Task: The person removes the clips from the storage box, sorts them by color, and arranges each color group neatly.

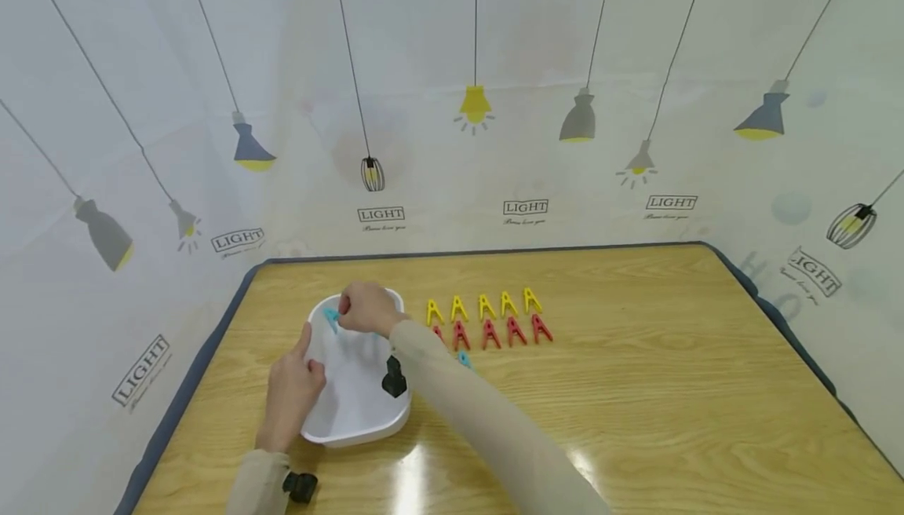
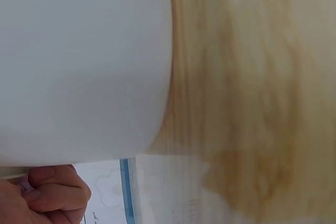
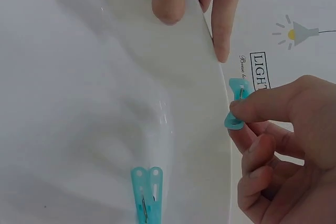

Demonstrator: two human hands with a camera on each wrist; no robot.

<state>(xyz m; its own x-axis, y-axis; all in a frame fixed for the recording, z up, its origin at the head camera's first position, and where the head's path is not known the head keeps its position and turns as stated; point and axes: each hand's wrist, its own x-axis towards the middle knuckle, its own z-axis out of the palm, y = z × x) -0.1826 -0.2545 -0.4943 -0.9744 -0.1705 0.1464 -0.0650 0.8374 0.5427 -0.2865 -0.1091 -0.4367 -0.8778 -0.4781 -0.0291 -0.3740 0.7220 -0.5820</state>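
Observation:
My right hand (image 1: 367, 307) reaches over the far part of a white plastic basin (image 1: 351, 389). Between its thumb and forefinger it pinches a turquoise clothespin (image 3: 240, 92), which overlaps the basin's rim in the right wrist view. Inside the basin lies a second turquoise clothespin (image 3: 140, 182) with its metal spring showing. My left hand (image 1: 291, 389) holds the basin's left rim, the thumb on the inner side and the forefinger stretched along the outside. In the left wrist view, the basin's smooth wall fills the upper left.
Right of the basin stand a row of yellow clothespins (image 1: 486, 307) and, nearer, a row of red clothespins (image 1: 490, 334). One turquoise clothespin (image 1: 464, 359) shows beside my right sleeve (image 1: 487, 421). The wooden table (image 1: 671, 374) meets a lamp-printed backdrop (image 1: 438, 36).

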